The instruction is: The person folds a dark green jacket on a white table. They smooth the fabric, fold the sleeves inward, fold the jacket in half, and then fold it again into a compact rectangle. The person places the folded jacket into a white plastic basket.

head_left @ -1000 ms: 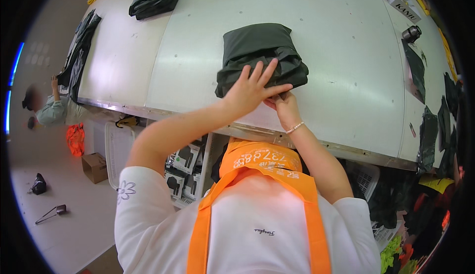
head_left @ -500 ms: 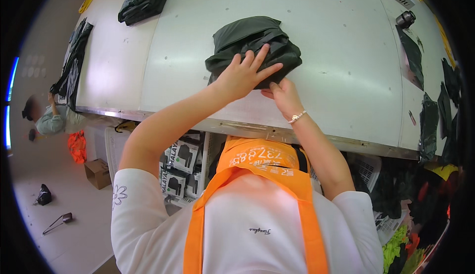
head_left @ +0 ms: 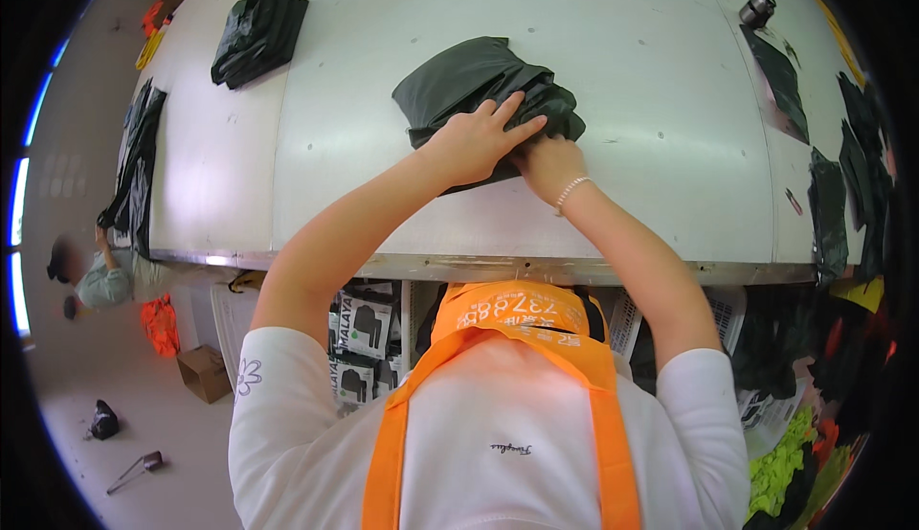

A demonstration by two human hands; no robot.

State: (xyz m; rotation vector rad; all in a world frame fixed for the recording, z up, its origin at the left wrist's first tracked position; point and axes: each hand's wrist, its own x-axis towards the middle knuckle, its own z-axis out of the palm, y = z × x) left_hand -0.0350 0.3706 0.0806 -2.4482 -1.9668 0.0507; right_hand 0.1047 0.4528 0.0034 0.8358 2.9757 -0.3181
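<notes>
A folded bundle of thin, dark green-black, slightly shiny sheet material (head_left: 459, 75) lies on the white table in front of me, its right side bunched into creases. I cannot make out whether it is cloth or plastic. My left hand (head_left: 479, 139) rests on top of its near part, the fingers apart and stretched over the creases. Close beside it, my right hand (head_left: 555, 168) is pushed in at the bundle's near right edge. Its fingers are hidden under the folds and behind the left hand.
A stack of folded black pieces (head_left: 258, 32) sits at the far left of the white table (head_left: 383, 214). Dark sheets (head_left: 780, 80) and a metal-coloured flask (head_left: 757, 10) lie along the right. Packaged goods (head_left: 369, 324) stand below the table edge. Another person (head_left: 100, 276) is at the left.
My right hand has moved from pinching the bundle's near edge to reaching in under its folds. The bundle's far left part has spread further left. The whole view has shifted slightly.
</notes>
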